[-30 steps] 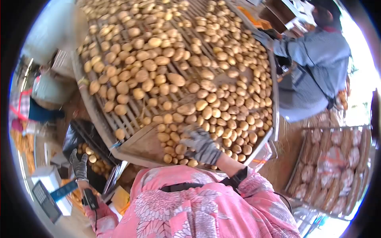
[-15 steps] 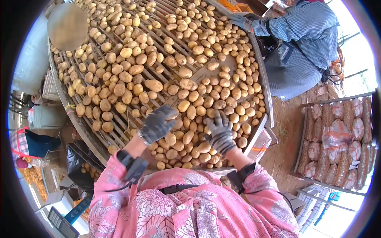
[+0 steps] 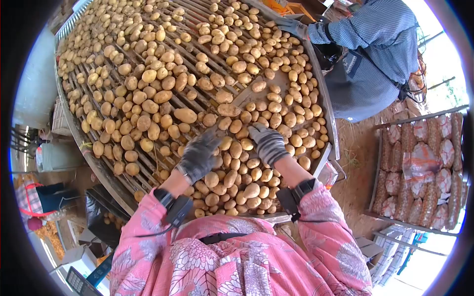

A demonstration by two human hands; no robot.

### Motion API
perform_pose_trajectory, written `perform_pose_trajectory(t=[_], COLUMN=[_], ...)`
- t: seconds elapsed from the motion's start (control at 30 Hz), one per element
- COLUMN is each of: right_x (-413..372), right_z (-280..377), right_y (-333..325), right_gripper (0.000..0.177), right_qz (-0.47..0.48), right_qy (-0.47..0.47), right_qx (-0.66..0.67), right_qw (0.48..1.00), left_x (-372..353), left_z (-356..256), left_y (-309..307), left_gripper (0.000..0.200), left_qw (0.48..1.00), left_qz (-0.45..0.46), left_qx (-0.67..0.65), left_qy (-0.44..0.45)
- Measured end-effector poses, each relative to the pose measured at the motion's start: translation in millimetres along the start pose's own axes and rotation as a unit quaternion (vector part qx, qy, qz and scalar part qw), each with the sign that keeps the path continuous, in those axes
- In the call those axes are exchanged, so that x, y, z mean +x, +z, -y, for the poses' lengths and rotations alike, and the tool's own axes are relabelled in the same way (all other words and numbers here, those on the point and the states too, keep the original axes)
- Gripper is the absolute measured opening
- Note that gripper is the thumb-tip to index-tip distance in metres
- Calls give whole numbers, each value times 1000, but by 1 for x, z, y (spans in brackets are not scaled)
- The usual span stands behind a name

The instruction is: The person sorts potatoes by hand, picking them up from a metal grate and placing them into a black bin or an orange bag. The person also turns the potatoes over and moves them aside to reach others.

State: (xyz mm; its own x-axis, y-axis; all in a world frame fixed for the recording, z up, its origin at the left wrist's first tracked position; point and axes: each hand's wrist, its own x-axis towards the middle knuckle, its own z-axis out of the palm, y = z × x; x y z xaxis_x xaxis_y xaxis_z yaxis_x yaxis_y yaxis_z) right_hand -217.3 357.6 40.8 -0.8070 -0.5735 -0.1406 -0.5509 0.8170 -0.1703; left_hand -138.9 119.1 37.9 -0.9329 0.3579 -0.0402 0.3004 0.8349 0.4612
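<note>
Many potatoes [image 3: 153, 93] lie over a slatted sorting table [image 3: 111, 170]. My left hand [image 3: 199, 154], in a grey striped glove, rests on the potatoes near the middle, its fingers pointing up and apart, with no potato seen in its grasp. To its right, my right hand [image 3: 269, 144], gloved alike, lies over the potatoes with its fingers stretched up and to the left. Potatoes fill the gap between the hands and the near edge below them.
Across the table at the upper right, a co-worker [image 3: 365, 54] in blue checks has a gloved hand [image 3: 292, 27] at the rim. Filled mesh sacks [image 3: 419, 172] are stacked on a rack at right. Another person [image 3: 37, 200] is at far left. A black bag [image 3: 101, 217] hangs near the lower left rim.
My right hand has moved up and slightly left over the potatoes. My left hand has shifted slightly. Several potatoes near the hands have moved. The whole view has shifted a little.
</note>
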Motion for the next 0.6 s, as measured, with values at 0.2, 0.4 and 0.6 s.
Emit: perform_pose_trajectory(t=[0.2, 0.4, 0.6], right_x=[16, -6, 24], right_z=[10, 47, -12], right_y=[-20, -26, -47], right_gripper=[33, 43, 54], right_qz=[97, 62, -111], right_qy=[43, -12, 93], right_qx=[-15, 279, 97], right_qw=[994, 958, 985], left_x=[-46, -18, -29], left_z=[11, -2, 28], left_y=[-9, 14, 44], left_gripper=[36, 43, 44], left_qw=[978, 688, 718], left_qz=[-129, 44, 85], left_qx=[-138, -695, -652], left_qy=[-83, -205, -229])
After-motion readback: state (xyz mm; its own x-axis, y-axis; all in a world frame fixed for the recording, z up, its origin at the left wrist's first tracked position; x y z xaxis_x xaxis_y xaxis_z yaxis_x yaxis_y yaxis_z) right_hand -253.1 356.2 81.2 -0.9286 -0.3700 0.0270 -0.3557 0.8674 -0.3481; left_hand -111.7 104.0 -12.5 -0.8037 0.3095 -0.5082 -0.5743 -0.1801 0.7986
